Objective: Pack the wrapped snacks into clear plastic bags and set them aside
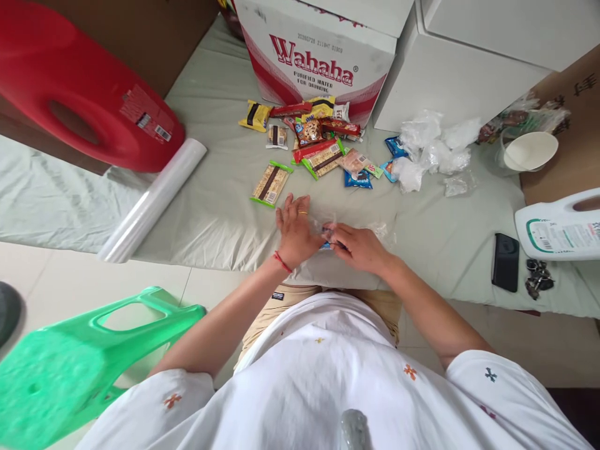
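Observation:
My left hand [296, 236] lies at the near edge of the covered surface with its fingers stretched out and its thumb beside a small blue packet [325, 245]. Curled in from the other side, my right hand [356, 247] grips clear plastic film [382, 232] around that packet. Most of the packet is hidden by my fingers. Beyond my left hand lies a green-ended snack bar [271, 184]. A pile of wrapped snacks, with a blue packet [358, 179] and a brown cookie packet [308, 132], sits farther back.
Crumpled clear plastic bundles [429, 150] lie right of the pile. A Wahaha carton [319, 62] stands behind it. At left are a film roll [152, 203], a red jug [94, 94] and a green stool [84, 362]. A phone [505, 262], keys [539, 278] and a white bottle [560, 228] are right.

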`<state>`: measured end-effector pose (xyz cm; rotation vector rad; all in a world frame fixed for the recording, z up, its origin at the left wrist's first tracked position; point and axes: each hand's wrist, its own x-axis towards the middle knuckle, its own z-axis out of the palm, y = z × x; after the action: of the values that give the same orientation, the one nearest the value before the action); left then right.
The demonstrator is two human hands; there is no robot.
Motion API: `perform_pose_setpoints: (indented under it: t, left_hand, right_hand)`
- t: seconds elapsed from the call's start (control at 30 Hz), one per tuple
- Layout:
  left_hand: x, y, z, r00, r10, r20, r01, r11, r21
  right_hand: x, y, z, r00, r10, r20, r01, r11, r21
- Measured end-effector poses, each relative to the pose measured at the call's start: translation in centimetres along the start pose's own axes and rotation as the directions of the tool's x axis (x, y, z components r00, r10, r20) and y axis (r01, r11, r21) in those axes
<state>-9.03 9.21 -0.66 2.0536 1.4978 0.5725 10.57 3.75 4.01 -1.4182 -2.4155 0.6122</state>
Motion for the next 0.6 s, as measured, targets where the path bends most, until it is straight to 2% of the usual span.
perform_pose_setpoints:
  t: [0.1, 0.17, 0.27, 0.37, 0.43, 0.5, 0.6]
  left_hand:
    - [-0.2, -3.2, -1.4, 0.984, 0.134, 0.117, -0.111, 0.977, -0.181]
    - [-0.1, -4.3, -2.6, 0.978, 0.184, 0.102, -0.147, 0.944, -0.295]
    - [0.6, -3.8, -4.2, 0.974, 0.216, 0.07, -0.183, 0.929, -0.323]
    - [1.5, -2.8, -5.1, 0.947, 0.299, 0.121, -0.258, 0.927, -0.271]
    - [2.0, -3.3, -5.4, 0.94, 0.328, 0.094, -0.294, 0.918, -0.265]
    - [2.0, -4.7, -5.8, 0.96, 0.279, 0.027, -0.263, 0.932, -0.251]
    - [1.2, -7.0, -6.3, 0.991, 0.129, -0.041, -0.135, 0.972, -0.194]
  right_hand:
    - [-0.2, -0.5, 1.1, 0.997, 0.06, 0.042, -0.054, 0.989, -0.139]
    - [-0.1, -0.8, 1.1, 0.996, 0.073, 0.056, -0.06, 0.977, -0.205]
    - [0.1, -1.3, 0.7, 0.993, 0.068, 0.092, -0.04, 0.961, -0.275]
    - [0.2, -1.6, 0.5, 0.99, 0.078, 0.119, -0.039, 0.952, -0.304]
    - [-0.1, -1.6, 0.5, 0.99, 0.081, 0.117, -0.044, 0.955, -0.293]
    - [-0.6, -1.4, 0.8, 0.993, 0.068, 0.101, -0.039, 0.964, -0.263]
    - [-1.3, -1.1, 1.2, 0.996, 0.013, 0.088, 0.008, 0.973, -0.231]
